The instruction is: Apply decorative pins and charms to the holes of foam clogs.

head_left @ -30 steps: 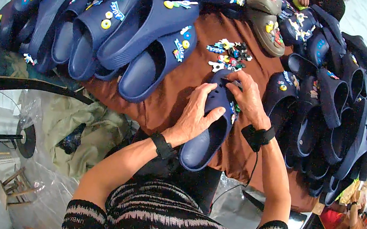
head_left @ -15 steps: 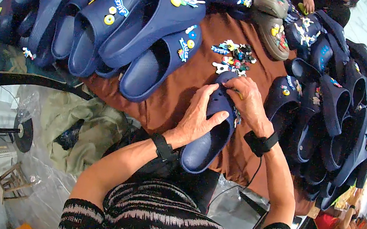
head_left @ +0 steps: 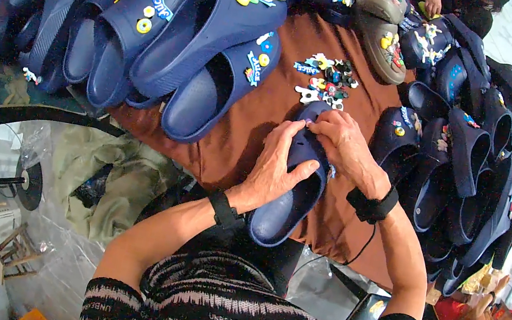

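Note:
A navy-blue clog [head_left: 285,210] lies in front of me, its toe pointing away and its open heel toward me. My left hand [head_left: 272,166] holds it along the left side, with the thumb across its upper and the fingertips near the toe. On the perforated toe, my right hand [head_left: 345,141] has its thumb and index finger pinched together, close to the left fingertips. Whatever that pinch holds is too small and covered to make out. Just beyond the toe is a cluster of colourful shoe charms [head_left: 330,80] on the brown cloth [head_left: 305,38].
Decorated navy clogs [head_left: 201,99] are piled at the left, with more navy clogs [head_left: 427,180] at the right. A grey-brown clog [head_left: 381,35] sits at the far side, near another person's hand [head_left: 432,2]. A wooden stool [head_left: 13,254] stands on the floor at lower left.
My right hand has shifted slightly left over the toe, its fingertips now nearer those of my left hand. A yellowish bit seen at the right fingers before no longer shows.

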`<state>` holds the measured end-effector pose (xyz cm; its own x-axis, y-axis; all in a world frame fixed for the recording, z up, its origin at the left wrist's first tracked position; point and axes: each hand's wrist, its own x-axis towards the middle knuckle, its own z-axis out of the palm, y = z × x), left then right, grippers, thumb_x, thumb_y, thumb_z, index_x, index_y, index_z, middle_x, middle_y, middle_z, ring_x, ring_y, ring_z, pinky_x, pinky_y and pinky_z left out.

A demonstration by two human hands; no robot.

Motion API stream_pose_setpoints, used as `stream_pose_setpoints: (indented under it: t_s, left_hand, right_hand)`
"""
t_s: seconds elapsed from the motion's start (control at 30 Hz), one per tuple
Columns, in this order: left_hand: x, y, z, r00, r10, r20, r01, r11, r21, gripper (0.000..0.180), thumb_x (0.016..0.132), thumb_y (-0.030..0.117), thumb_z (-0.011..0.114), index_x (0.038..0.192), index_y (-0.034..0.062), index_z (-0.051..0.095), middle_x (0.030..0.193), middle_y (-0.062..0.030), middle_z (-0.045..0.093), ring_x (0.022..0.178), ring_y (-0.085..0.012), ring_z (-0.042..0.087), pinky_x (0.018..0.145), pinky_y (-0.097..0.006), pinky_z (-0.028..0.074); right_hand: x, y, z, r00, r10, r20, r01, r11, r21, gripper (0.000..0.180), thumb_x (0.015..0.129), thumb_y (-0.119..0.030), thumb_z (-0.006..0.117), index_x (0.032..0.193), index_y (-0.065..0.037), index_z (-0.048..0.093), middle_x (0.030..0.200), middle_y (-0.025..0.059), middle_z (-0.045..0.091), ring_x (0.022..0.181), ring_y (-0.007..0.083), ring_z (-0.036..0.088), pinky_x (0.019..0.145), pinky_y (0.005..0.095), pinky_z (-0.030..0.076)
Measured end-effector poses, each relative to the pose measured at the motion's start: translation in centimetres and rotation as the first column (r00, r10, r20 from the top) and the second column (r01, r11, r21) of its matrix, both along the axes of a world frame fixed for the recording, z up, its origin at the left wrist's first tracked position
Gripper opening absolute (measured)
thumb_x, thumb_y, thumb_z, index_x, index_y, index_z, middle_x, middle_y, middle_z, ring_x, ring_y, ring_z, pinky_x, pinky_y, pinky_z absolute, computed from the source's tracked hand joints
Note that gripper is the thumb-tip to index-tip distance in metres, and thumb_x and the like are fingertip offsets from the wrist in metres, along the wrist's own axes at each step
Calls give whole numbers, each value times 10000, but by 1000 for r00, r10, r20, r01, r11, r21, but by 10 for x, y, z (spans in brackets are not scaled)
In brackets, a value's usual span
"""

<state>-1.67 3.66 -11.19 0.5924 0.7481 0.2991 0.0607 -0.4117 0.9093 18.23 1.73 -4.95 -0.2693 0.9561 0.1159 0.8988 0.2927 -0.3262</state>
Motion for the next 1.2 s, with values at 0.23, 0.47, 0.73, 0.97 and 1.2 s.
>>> stream_pose_setpoints:
  t_s: [0.23,0.47,0.73,0.97,1.2]
  left_hand:
    - [3,-1,0,999,31,44,-31,1000,1,739,899,334,696,1461,10,343,1440,-237,402,1352,-404,370,1148,-489,282]
    - [0,-1,-1,1000,8,27,-8,1000,5,741,925,380,661,1460,-12,330,1445,-241,386,1369,-391,362,1164,-467,272]
    - [0,1,1,1000,-8,17,8,1000,9,729,960,422,610,1466,-17,321,1451,-234,378,1386,-366,357,1182,-444,262]
    - [0,0,-2,1000,3,7,-3,1000,28,719,957,408,612,1467,-11,325,1460,-228,377,1393,-356,351,1183,-436,263]
    - [2,0,0,1000,5,-4,-5,1000,4,723,948,410,620,1460,-15,338,1461,-226,379,1397,-365,344,1185,-442,255]
  right_hand:
    - [-6,-7,3,996,-24,90,22,1000,19,340,826,-32,613,1143,-89,722,1147,119,634,1182,332,550,1015,461,432]
    - [-2,5,3,988,-77,-135,79,997,10,210,821,-94,693,1022,-68,749,998,119,695,1028,323,624,943,431,476]
    - [10,12,-4,951,-64,-304,65,998,-9,137,830,-95,710,959,-66,743,961,113,702,984,350,629,889,427,500]
    - [0,5,0,998,45,53,-54,979,195,226,797,-109,667,1007,-70,740,1046,63,664,1093,296,595,958,440,473]
    - [7,-6,-3,998,57,-1,-57,994,95,341,770,-33,625,1093,-62,733,1152,110,633,1182,322,545,994,458,447]
